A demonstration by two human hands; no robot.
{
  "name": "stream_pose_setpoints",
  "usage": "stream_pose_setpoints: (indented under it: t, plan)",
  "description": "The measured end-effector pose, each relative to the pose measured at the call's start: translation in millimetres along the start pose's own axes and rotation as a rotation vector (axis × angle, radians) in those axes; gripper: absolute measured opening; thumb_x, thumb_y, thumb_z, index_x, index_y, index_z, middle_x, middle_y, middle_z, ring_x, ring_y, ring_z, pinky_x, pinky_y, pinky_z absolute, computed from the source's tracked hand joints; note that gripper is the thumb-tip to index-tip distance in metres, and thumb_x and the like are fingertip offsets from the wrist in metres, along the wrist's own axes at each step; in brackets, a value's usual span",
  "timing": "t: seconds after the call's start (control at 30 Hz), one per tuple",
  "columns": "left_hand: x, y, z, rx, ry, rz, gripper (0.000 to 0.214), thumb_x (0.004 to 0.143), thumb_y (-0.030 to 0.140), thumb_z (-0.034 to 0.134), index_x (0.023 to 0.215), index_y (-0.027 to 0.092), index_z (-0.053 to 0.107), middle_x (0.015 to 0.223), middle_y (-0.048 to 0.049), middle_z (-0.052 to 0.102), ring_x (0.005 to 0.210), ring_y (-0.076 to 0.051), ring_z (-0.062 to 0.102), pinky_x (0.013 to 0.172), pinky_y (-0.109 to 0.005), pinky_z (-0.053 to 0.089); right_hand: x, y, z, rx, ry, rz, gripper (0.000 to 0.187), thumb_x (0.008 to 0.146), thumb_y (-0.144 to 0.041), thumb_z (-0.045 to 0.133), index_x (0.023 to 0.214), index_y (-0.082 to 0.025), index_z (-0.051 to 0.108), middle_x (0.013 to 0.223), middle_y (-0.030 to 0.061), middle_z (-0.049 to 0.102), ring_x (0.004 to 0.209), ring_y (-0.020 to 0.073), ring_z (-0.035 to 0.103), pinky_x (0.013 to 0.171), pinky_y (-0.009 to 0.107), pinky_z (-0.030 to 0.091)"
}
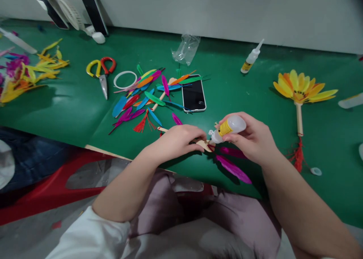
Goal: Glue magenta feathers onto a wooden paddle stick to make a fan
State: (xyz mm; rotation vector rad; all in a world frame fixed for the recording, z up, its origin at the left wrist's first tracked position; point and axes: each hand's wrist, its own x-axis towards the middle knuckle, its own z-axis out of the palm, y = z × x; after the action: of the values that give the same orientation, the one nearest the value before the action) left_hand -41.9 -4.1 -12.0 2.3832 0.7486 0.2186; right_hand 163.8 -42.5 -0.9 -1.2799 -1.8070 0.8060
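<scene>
My left hand (184, 140) is closed on a flat wooden stick (204, 145) with a rounded head, holding it low over the table. Magenta feathers (234, 169) fan out from that head to the right. In my right hand (252, 138) is a small glue bottle (231, 127) with a yellow label, tipped so its nozzle points down at the stick's head. Whether glue is flowing cannot be made out. Beyond my left hand lie loose coloured feathers (154, 97) and another wooden stick (159, 100) with a red tassel (141, 123).
A phone (194, 94), scissors (102, 73), a white ring (125, 80) and a plastic bag (186, 49) lie on the green table (227, 92). A second glue bottle (251, 58) stands near the wall. At right is a yellow feather fan (300, 89); at left, a feather pile (25, 75).
</scene>
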Motion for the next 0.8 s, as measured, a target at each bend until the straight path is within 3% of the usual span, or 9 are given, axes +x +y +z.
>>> stream_pose_setpoints:
  t: [0.8]
  plan:
    - [0.0,0.9,0.1,-0.001,0.003,-0.002,0.025,0.079,0.036,0.054,0.097,0.018,0.056,0.088,-0.0017,0.061,0.082,-0.014,0.054,0.067,-0.021,0.036,0.0,-0.6,-0.1,-0.074,0.013,-0.031,0.026,0.071,-0.041,0.06,0.085,-0.02,0.057,0.08,0.0023,0.063,0.069,0.0158,0.057,0.061,0.027,0.044]
